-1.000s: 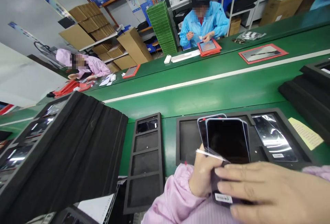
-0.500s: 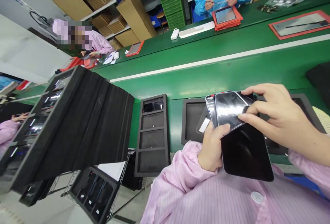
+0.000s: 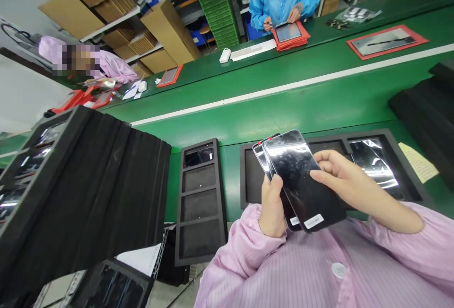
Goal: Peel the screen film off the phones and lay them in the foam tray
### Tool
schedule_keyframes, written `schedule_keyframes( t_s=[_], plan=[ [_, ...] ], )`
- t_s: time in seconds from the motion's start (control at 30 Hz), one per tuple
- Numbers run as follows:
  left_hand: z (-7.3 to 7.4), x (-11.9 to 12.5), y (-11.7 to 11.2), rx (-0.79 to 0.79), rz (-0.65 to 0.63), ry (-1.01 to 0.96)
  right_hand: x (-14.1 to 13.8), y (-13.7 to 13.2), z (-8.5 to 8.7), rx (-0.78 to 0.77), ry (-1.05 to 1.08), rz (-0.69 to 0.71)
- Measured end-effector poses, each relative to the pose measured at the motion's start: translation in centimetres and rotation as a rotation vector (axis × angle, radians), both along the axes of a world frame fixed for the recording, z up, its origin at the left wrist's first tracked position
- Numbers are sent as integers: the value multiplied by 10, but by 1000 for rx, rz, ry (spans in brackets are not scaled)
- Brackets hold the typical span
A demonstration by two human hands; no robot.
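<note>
A small fanned stack of black glass phone screens (image 3: 303,180) rests in my left hand (image 3: 273,206), closed round its left edge with the thumb on top. White labels show at the lower ends and a bit of red at the upper left corner. My right hand (image 3: 335,175) grips the right edge of the top screen, thumb on the glass and fingers partly hidden behind. Beneath and beyond the hands lies a black foam tray (image 3: 245,180), and a film-covered screen (image 3: 376,163) sits in its right compartment.
Left of me lies a narrower foam tray (image 3: 222,218) with one screen (image 3: 199,156) in its far compartment. A tall stack of foam trays (image 3: 117,194) stands farther left. A yellow note (image 3: 418,162) and black foam (image 3: 429,114) are at right. Two co-workers sit across the green bench (image 3: 248,114).
My right hand has moved from the screens' upper end down to the right edge. The top screen now lies almost aligned over the others, its labelled end towards me. The view has shifted right.
</note>
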State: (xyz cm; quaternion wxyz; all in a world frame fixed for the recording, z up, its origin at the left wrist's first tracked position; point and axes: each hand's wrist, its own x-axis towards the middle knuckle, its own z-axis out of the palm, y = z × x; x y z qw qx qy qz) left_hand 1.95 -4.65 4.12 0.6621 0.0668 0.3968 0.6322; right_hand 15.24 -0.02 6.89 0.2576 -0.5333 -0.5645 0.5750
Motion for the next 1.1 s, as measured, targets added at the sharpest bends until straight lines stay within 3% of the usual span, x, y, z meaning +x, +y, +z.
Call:
schedule_keyframes(
  t_s=[0.1,0.17,0.23,0.3,0.4,0.53,0.6,0.7,0.83,0.9,1.03,1.1],
  plan=[
    [-7,-3,-1,-100,-5,10,9,1,-8,-87,182,-139],
    [-10,-9,-3,-192,7,0,23,5,-19,5,164,-314],
    [-13,-16,-4,-260,19,-44,40,10,-37,153,15,-438],
    [-15,-22,-6,-323,-16,-111,56,13,-59,284,-212,-454],
    [-14,-27,-9,-388,-54,-133,67,11,-92,358,-403,-413],
    [-5,-24,-13,-255,-119,23,66,8,-112,470,-550,-396],
    [1,-20,-14,-163,-243,84,64,10,-104,540,-589,-396],
    [9,-14,-13,-98,-380,166,59,15,-66,659,-529,-352],
    [14,-10,-14,-42,-531,265,38,23,3,928,-269,-27],
    [15,-10,-16,-17,-595,292,25,27,26,1098,-247,90],
    [17,-13,-20,5,-599,302,14,26,37,1392,-313,164],
    [19,-15,-22,3,-550,292,19,16,36,1504,-334,290]
  ],
)
